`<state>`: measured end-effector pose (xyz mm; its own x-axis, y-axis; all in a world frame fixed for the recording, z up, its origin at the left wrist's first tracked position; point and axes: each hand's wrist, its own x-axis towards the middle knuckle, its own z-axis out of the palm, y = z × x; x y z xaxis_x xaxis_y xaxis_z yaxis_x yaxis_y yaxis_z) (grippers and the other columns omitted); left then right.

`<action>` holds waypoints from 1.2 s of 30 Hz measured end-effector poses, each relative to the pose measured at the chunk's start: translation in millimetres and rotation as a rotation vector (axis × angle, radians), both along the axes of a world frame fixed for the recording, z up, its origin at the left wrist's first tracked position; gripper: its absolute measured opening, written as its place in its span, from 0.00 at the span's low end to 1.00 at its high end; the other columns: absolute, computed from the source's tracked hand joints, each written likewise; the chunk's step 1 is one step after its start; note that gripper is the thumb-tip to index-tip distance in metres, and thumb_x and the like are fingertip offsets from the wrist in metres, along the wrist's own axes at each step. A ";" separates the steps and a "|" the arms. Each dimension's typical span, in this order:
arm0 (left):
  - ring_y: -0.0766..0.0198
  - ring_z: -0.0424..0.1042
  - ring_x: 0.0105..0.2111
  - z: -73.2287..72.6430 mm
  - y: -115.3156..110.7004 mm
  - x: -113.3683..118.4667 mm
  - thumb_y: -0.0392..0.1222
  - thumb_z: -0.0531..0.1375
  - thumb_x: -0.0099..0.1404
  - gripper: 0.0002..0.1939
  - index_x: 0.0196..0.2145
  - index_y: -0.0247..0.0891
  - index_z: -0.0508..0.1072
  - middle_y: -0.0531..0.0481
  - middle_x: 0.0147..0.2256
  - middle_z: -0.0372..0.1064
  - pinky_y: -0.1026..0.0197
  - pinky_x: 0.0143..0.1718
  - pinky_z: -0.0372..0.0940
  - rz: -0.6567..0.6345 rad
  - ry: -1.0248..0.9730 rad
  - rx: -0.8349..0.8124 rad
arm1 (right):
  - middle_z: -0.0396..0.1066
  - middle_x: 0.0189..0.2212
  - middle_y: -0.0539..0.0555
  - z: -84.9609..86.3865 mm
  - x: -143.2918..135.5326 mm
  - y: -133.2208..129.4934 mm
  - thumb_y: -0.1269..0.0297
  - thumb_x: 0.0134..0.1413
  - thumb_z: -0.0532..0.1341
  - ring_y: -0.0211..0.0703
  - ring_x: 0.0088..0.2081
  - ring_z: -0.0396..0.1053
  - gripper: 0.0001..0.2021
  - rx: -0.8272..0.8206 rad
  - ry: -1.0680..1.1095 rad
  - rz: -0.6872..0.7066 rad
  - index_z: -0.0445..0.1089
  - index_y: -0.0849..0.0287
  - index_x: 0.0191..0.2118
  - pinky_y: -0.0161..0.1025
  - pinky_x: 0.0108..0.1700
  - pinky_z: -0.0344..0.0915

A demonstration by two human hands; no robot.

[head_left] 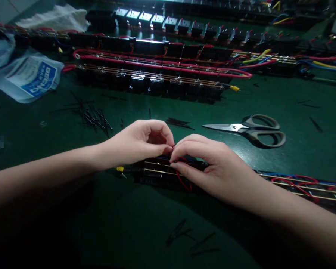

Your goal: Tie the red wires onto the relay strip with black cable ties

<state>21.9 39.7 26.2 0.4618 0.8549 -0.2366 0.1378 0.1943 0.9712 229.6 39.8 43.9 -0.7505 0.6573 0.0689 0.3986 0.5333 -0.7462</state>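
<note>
My left hand (145,140) is closed in a pinch, its thumb and forefinger meeting just above a dark wired strip (154,175). My right hand (210,157) pinches right beside it, fingertips nearly touching those of the left. A small dark piece shows between the fingertips; it looks like a black cable tie, mostly hidden by the fingers. Below them runs the strip with brass-coloured rods, and a loose red wire (183,182) curves down from under my right fingers. A yellow-sleeved end (120,169) sticks out at the strip's left.
Scissors (246,129) lie behind my right hand. Loose black cable ties (95,117) are heaped at left; short black offcuts (182,233) lie in front. Farther back stand a longer assembly with red cable (162,61), a plastic bag (30,74) and a white cloth (56,18).
</note>
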 end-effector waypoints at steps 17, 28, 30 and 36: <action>0.73 0.73 0.31 -8.2 3.9 -6.1 0.33 0.63 0.60 0.02 0.32 0.34 0.73 0.55 0.30 0.74 0.73 0.32 0.67 -0.128 0.003 0.117 | 0.77 0.31 0.50 4.0 -1.4 1.8 0.69 0.55 0.64 0.39 0.33 0.73 0.03 -0.092 -0.027 -0.172 0.75 0.57 0.32 0.35 0.35 0.67; 0.70 0.73 0.30 -4.6 3.9 -5.8 0.34 0.63 0.60 0.01 0.32 0.35 0.73 0.53 0.31 0.74 0.69 0.32 0.68 -0.126 0.059 0.139 | 0.78 0.30 0.50 5.4 -1.8 3.0 0.68 0.55 0.64 0.40 0.31 0.74 0.03 -0.118 -0.036 -0.202 0.76 0.56 0.32 0.36 0.34 0.68; 0.70 0.73 0.31 -4.7 3.4 -5.5 0.35 0.63 0.60 0.01 0.32 0.35 0.74 0.53 0.31 0.74 0.69 0.32 0.68 -0.126 0.060 0.143 | 0.78 0.30 0.50 5.5 -1.5 2.6 0.68 0.55 0.64 0.40 0.31 0.74 0.03 -0.115 -0.032 -0.201 0.76 0.56 0.31 0.36 0.34 0.68; 0.70 0.74 0.32 -4.3 2.3 -5.4 0.35 0.62 0.61 0.01 0.33 0.36 0.74 0.53 0.31 0.74 0.68 0.34 0.69 -0.135 0.074 0.164 | 0.78 0.29 0.50 5.5 -1.8 2.2 0.67 0.54 0.64 0.40 0.30 0.73 0.03 -0.118 -0.034 -0.205 0.75 0.56 0.31 0.36 0.32 0.67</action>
<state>16.6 42.0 21.9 0.5613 0.8163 -0.1368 0.2239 0.0093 0.9746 227.8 42.0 49.4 -0.6010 0.7982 -0.0407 0.5153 0.3481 -0.7831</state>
